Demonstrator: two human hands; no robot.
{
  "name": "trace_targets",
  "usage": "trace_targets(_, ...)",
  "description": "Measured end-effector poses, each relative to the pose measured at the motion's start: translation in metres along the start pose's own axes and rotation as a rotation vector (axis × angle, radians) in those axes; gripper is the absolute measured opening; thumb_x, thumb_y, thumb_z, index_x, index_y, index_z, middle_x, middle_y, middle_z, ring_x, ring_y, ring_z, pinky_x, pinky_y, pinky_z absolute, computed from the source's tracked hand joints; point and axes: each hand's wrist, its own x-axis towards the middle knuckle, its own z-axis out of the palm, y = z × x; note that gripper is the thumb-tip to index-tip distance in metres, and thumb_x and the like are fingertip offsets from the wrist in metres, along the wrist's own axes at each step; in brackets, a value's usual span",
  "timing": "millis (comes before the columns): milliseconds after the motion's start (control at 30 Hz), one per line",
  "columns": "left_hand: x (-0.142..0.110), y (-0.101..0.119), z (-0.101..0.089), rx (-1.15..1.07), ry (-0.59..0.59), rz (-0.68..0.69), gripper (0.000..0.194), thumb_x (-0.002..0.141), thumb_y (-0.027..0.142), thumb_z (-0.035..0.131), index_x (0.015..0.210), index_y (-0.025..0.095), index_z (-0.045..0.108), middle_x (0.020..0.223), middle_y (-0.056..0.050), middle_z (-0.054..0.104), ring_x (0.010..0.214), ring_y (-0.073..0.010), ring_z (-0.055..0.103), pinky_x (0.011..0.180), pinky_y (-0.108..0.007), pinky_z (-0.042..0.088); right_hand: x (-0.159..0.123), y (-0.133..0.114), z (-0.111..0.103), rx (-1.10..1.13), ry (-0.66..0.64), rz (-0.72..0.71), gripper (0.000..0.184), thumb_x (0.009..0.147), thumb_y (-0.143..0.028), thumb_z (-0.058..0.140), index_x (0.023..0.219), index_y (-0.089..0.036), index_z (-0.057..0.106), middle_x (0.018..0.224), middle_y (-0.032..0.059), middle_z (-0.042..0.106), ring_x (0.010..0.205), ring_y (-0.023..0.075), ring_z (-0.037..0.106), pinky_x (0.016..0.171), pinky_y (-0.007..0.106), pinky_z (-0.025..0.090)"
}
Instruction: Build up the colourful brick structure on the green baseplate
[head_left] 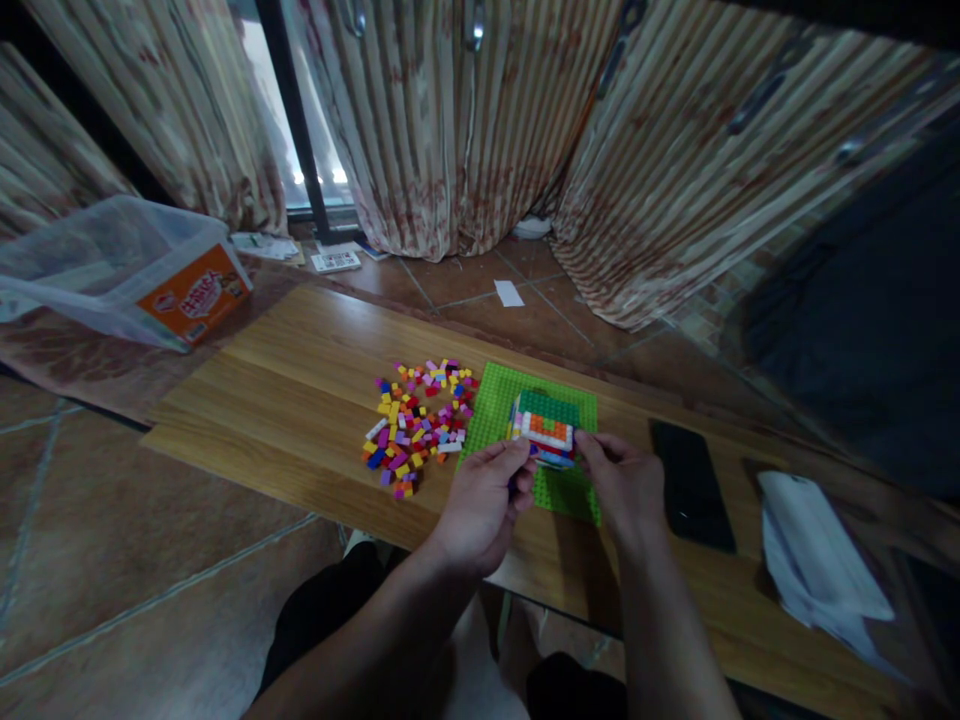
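Hands on rect., studded plas. brick build.

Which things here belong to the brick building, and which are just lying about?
In use:
- model
- green baseplate
- loose bricks, most likely
- table, as the work surface

Seemingly just lying about:
- black slab
- white bundle
- clear tub
- floor paper

Before you, the worktop is wood-grained with a soft sheen. The baseplate is studded green plastic, as are the loose bricks. Pleated cloth curtains hang behind; the storage bin is smooth, translucent plastic, and the phone looks dark and glossy.
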Motion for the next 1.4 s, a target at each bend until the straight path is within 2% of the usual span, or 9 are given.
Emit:
trace_targets(133,0.000,0.000,0.000,0.010,0.004,-0.001,0.032,0.066,0.035,0.082,0.070,0.011,0.061,0.066,0.002,0.052,0.053,-0.0030,0.039,0.046,-0.018,0.025,-0.001,0.003,0.000,0.109,0.004,0.054,0.034,0.068,-0.051,0.072,0.075,-0.017,0.076,0.067,0.0041,0.071,0.064,0.0208,0.063,0.060,0.032,0.046)
trace_targets(333,0.000,0.000,0.000,0.003,0.003,-0.003,0.030,0.067,0.033,0.082,0.070,0.011,0.062,0.066,0.002,0.052,0.053,-0.0031,0.039,0.046,-0.017,0.025,-0.006,-0.001,-0.002,0.233,-0.056,0.093,0.035,0.062,-0.048,0.077,0.080,-0.018,0.077,0.069,0.0033,0.070,0.060,0.0171,0.059,0.058,0.031,0.047)
trace_targets(467,0.000,-0.001,0.000,0.001,-0.002,-0.006,0.029,0.067,0.032,0.081,0.071,0.011,0.062,0.066,0.002,0.052,0.054,-0.0031,0.040,0.046,-0.017,0.025,-0.006,0.000,-0.002,0.203,-0.082,0.030,0.032,0.068,-0.047,0.072,0.079,-0.018,0.074,0.071,0.0025,0.069,0.065,0.0176,0.059,0.064,0.032,0.047)
trace_targets(600,0.000,-0.002,0.000,0.006,-0.006,-0.007,0.030,0.065,0.033,0.082,0.072,0.011,0.062,0.067,0.002,0.052,0.054,-0.0033,0.040,0.046,-0.017,0.025,-0.005,0.002,-0.002,0.046,-0.093,-0.097,0.029,0.080,-0.046,0.061,0.081,-0.019,0.070,0.077,0.0025,0.069,0.073,0.0188,0.060,0.074,0.033,0.046)
trace_targets(733,0.000,-0.002,-0.002,0.009,-0.009,0.001,0.030,0.067,0.034,0.082,0.072,0.012,0.062,0.068,0.002,0.052,0.055,-0.0035,0.040,0.046,-0.017,0.025,-0.004,0.003,-0.001,-0.005,-0.071,-0.130,0.029,0.083,-0.046,0.057,0.084,-0.019,0.068,0.078,0.0032,0.068,0.073,0.0192,0.060,0.073,0.033,0.045)
trace_targets(933,0.000,-0.002,-0.001,-0.004,-0.007,0.000,0.027,0.068,0.031,0.080,0.071,0.011,0.062,0.068,0.002,0.053,0.054,-0.0031,0.040,0.046,-0.018,0.025,0.001,0.005,0.004,0.154,-0.019,-0.087,0.026,0.076,-0.044,0.066,0.078,-0.019,0.070,0.073,0.0015,0.068,0.068,0.0176,0.060,0.066,0.031,0.046)
trace_targets(1067,0.000,-0.002,0.000,-0.004,-0.005,-0.006,0.027,0.068,0.031,0.080,0.070,0.011,0.062,0.066,0.002,0.052,0.053,-0.0031,0.040,0.046,-0.018,0.024,0.003,0.006,0.007,0.302,-0.015,-0.011,0.023,0.068,-0.041,0.075,0.075,-0.019,0.071,0.070,-0.0001,0.068,0.064,0.0148,0.058,0.063,0.029,0.047)
trace_targets(1267,0.000,-0.002,0.000,-0.012,-0.005,-0.009,0.029,0.065,0.032,0.082,0.071,0.011,0.062,0.065,0.002,0.051,0.053,-0.0030,0.039,0.046,-0.018,0.024,0.008,0.014,0.010,0.554,-0.078,0.159,0.029,0.057,-0.039,0.084,0.075,-0.019,0.072,0.066,-0.0018,0.067,0.059,0.0126,0.057,0.059,0.027,0.048)
trace_targets(1400,0.000,-0.004,0.001,-0.016,-0.003,-0.015,0.030,0.064,0.032,0.083,0.071,0.011,0.063,0.066,0.002,0.052,0.053,-0.0029,0.040,0.046,-0.017,0.024,0.010,0.016,0.010,0.590,-0.095,0.173,0.030,0.055,-0.038,0.085,0.074,-0.020,0.071,0.065,-0.0024,0.067,0.059,0.0128,0.058,0.060,0.029,0.049)
